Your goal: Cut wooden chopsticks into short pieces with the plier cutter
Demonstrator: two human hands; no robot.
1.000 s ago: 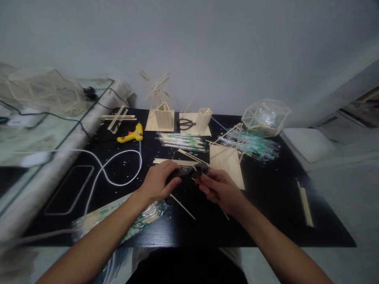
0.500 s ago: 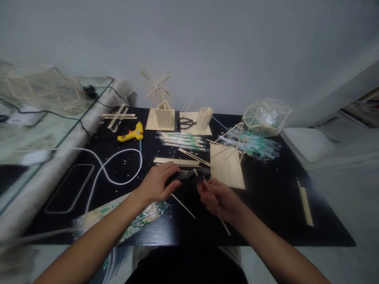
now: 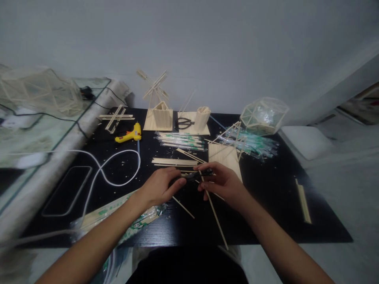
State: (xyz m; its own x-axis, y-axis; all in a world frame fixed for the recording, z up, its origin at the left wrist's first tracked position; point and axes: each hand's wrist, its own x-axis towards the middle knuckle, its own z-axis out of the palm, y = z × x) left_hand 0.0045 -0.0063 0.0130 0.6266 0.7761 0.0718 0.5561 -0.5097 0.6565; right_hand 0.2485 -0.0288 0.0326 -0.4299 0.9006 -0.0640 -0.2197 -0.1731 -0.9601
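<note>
My left hand (image 3: 162, 184) is closed round the handle end of a dark tool (image 3: 194, 176), whose other end lies by my right fingers. My right hand (image 3: 222, 182) pinches a long thin wooden stick (image 3: 217, 217), which slants down toward the table's front edge. Another short stick (image 3: 183, 207) lies on the black table between the hands. Behind my left hand is a row of loose sticks (image 3: 174, 161). A square wooden board (image 3: 223, 156) with a stick frame on it stands just beyond my right hand.
A yellow glue gun (image 3: 130, 134) and a looped white cable (image 3: 118, 184) lie left. Two wooden models (image 3: 162, 116) (image 3: 203, 118), black-handled scissors (image 3: 185, 123) and bagged sticks (image 3: 180, 141) are at the back. More bagged sticks (image 3: 103, 213) lie front left. Few sticks (image 3: 304, 203) lie right.
My right hand has turned and risen slightly. The stick in it now shows at greater length, reaching farther down toward the front edge. The dark tool stays in my left hand.
</note>
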